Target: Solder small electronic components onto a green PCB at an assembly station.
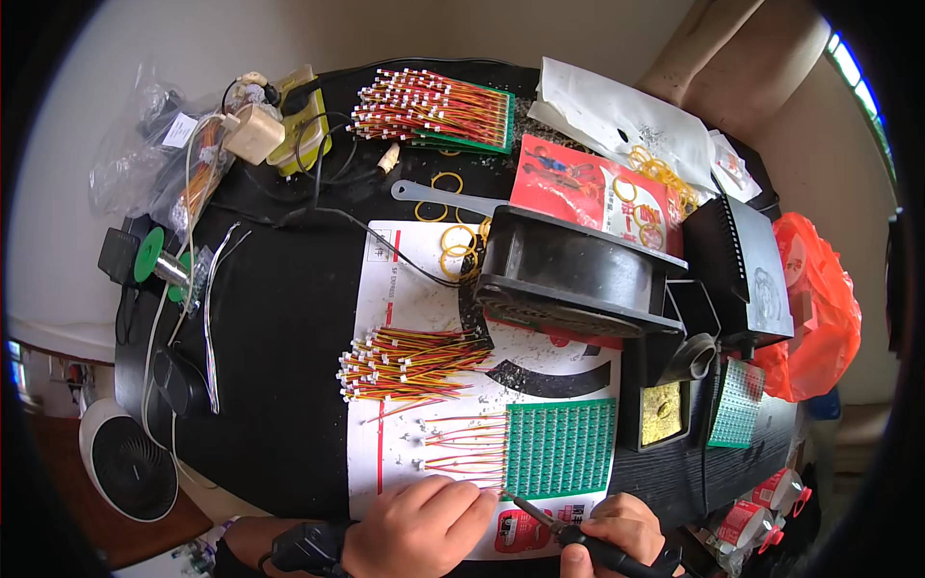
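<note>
My right hand [621,528] grips a black-handled soldering iron [602,551], its thin tip pointing at the lower left corner of a green circuit board panel [561,448]. Close to that same corner, the fingers of my left hand [424,528] are closed, and what they pinch is hidden. Several thin red, yellow and dark wires [467,445] with white connectors stretch leftward from the board's left edge. Just beyond lies a loose pile of similar connector wires [409,366]. Board and pile both rest on a white printed sheet [364,453].
A black fan [578,270] stands behind the board. Right of it are a yellow sponge [663,412] in a holder, a black box [742,270] and a red plastic bag [814,308]. Wired boards [429,106] lie at the back. A solder spool [169,265] sits left.
</note>
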Action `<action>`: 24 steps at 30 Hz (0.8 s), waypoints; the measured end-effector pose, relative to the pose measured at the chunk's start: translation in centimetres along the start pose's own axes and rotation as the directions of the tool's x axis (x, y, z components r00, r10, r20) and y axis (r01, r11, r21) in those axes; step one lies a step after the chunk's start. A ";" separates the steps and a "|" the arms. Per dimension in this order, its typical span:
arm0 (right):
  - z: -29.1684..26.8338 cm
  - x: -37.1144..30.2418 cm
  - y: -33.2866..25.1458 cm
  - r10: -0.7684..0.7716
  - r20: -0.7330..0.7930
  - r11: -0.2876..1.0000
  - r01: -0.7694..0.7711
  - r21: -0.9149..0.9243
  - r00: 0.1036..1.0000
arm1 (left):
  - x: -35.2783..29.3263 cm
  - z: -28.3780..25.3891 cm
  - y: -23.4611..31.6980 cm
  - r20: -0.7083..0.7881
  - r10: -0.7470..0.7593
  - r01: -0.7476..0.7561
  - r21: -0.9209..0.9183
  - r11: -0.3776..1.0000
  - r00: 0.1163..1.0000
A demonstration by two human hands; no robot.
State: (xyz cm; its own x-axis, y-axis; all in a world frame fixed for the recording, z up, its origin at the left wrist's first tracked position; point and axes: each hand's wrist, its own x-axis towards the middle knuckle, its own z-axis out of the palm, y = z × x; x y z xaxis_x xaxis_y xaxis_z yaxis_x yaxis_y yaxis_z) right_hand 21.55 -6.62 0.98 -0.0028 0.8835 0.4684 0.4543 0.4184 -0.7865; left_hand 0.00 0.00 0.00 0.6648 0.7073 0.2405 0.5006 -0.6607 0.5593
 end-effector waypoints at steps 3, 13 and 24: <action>-0.1 0.0 -0.1 -0.009 -0.001 1.000 0.009 -0.017 1.000 | 0.1 -0.1 0.1 0.004 0.008 -0.008 -0.003 1.000 1.000; -0.1 -0.6 0.3 -0.043 -0.042 0.997 0.046 0.058 0.998 | -0.6 0.1 0.3 -0.023 0.001 -0.001 -0.018 1.000 1.000; 0.0 -0.4 0.5 -0.049 0.000 0.997 0.049 0.052 0.999 | -0.6 -0.1 0.4 -0.013 -0.005 0.005 0.004 1.000 1.000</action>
State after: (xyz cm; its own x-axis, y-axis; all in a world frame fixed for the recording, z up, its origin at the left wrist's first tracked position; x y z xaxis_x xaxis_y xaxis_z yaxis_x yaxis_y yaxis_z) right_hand 21.79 -6.78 0.44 -0.0252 0.8620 0.5062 0.4067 0.4714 -0.7825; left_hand -0.26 -0.67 0.14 0.6553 0.7135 0.2479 0.5062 -0.6584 0.5570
